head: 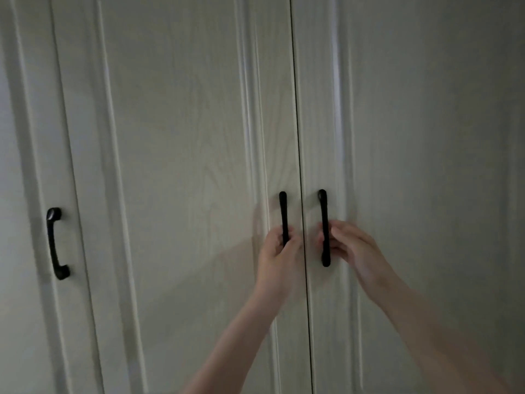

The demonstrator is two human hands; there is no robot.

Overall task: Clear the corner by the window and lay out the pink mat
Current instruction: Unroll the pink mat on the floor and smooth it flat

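We're at the closed wardrobe doors (pixel 199 166), mid-frame: left hand (pixel 279 248) grasping left handle (pixel 283 217), right hand (pixel 348 247) w/ fingers curled on right handle (pixel 324 226). Pink mat not in view, maybe inside. Next, prob. pull both doors open evenly.

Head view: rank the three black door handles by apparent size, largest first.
1. Right door handle, longest as seen.
2. Far-left handle, close behind; seen side-on, so unsure.
3. Middle handle: left hand covers its lower end; true length unclear.
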